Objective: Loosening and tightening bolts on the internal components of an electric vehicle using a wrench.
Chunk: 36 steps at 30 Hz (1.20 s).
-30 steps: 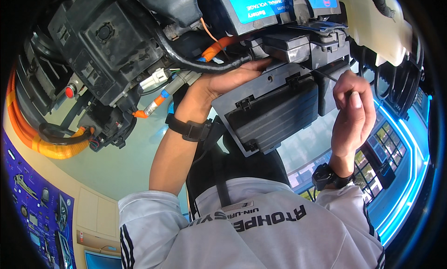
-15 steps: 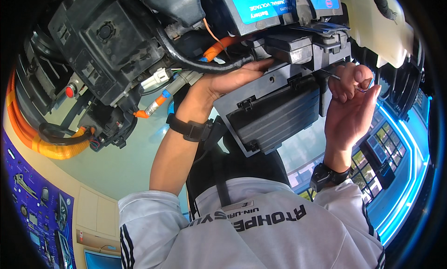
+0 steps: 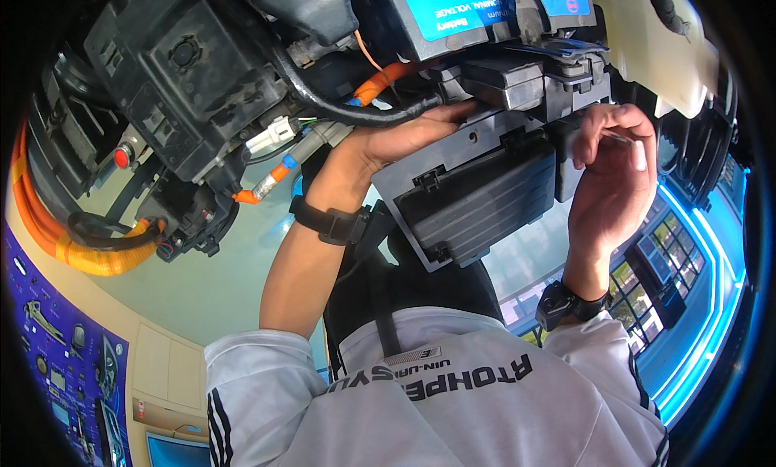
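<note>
A black plastic fuse-box-like housing (image 3: 485, 196) with a ribbed cover and clips hangs tilted in front of me. My left hand (image 3: 412, 135) reaches in along its upper left edge, and its fingertips are hidden behind the housing and a black hose (image 3: 356, 115). At the right end of the housing, my right hand (image 3: 618, 156) is raised with curled fingers closed on a thin metal tool (image 3: 621, 139). Only a short part of that tool shows, so its exact kind is unclear. A small black lidded box (image 3: 505, 83) sits just above the housing.
Above is a battery (image 3: 453, 14) with a blue label. A pale translucent tank (image 3: 663, 46) is at the upper right. Orange cables (image 3: 378, 83), a white connector (image 3: 273, 135) and a large black unit (image 3: 182, 71) with a red button (image 3: 123, 157) nearby fill the left.
My right hand has turned and its fingers have shifted around the thin tool, whose dark shaft no longer shows beside the housing. My left hand stays in place.
</note>
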Available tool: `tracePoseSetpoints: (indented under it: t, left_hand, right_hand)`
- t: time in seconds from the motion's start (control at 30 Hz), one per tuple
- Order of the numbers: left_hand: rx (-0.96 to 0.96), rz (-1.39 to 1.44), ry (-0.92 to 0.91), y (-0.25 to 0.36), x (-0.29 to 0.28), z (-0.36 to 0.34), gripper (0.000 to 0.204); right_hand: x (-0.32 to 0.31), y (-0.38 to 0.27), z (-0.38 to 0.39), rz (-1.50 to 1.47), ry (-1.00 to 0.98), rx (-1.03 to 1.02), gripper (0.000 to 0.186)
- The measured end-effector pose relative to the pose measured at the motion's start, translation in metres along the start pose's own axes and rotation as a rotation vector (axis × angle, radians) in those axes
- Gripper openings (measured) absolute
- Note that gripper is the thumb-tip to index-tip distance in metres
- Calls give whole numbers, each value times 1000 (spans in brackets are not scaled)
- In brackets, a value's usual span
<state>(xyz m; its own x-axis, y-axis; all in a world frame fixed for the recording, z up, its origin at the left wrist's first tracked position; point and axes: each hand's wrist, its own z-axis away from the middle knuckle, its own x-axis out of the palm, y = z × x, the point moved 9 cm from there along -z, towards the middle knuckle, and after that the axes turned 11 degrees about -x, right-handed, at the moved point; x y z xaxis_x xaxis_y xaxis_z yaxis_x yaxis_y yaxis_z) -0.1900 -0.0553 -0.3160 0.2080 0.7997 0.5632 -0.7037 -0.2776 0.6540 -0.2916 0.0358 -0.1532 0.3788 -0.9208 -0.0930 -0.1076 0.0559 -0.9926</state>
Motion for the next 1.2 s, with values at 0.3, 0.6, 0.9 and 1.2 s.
tracePoseSetpoints:
  t: [0.3,0.6,0.9,1.2]
  left_hand:
    - [12,192,-139,10,10,6,52]
    - [38,90,-132,21,11,10,53]
    - [-7,350,-156,15,15,10,53]
    - [-3,335,-138,3,11,4,55]
  right_hand:
    - [-13,-12,4,91,127,-164,47]
    - [-22,-61,-7,269,124,-422,39]
    - [41,-33,-3,1273,-512,-305,17]
    - [41,-6,-2,1361,-580,-356,20]
